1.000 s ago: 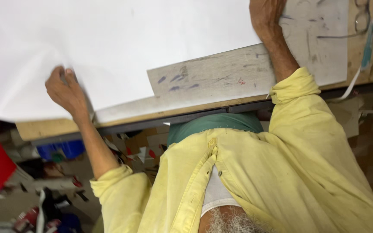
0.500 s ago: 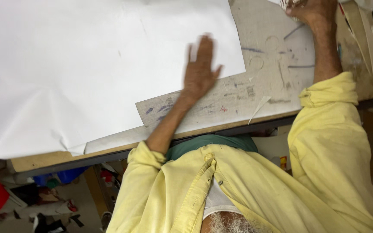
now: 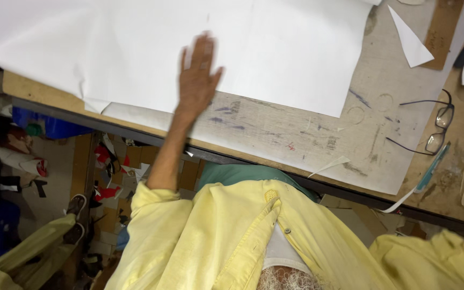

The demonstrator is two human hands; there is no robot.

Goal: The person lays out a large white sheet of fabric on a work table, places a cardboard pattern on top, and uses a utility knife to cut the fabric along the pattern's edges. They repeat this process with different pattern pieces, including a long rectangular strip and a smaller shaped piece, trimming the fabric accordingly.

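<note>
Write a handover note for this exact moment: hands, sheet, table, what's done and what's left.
Left hand: flat, fingers spread, pressing on the big white paper sheet; holds nothing.
Right hand: out of frame; only the yellow sleeve shows at lower right.
Sheet lies spread over the worn work table, its left corner overhanging the front edge.
Eyeglasses and a white paper scrap lie to the right.
Done: sheet laid out. Left: no marks or cuts on it yet.
</note>
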